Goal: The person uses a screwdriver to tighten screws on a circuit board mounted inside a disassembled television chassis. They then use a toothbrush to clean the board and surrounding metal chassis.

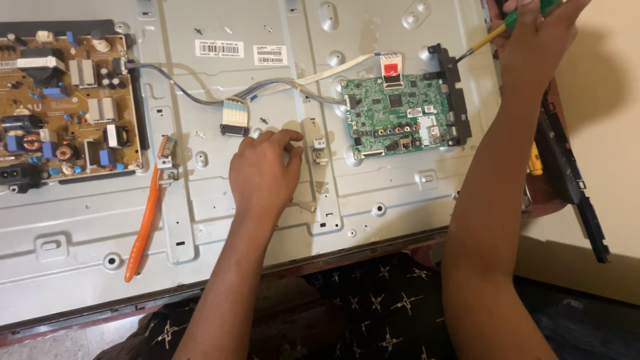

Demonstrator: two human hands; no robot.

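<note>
- Right grip is closed round a green-handled screwdriver, its tip set at the black bracket beside the green circuit board.
- Left hand is laid loosely curled on the grey metal panel, nothing held.
- An orange toothbrush is seen lying well left.

A cream wall stands at right above a dark floor.

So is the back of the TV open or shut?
Open. No cover hides the grey metal back panel, so the green circuit board and the brown circuit board lie bare.
</note>
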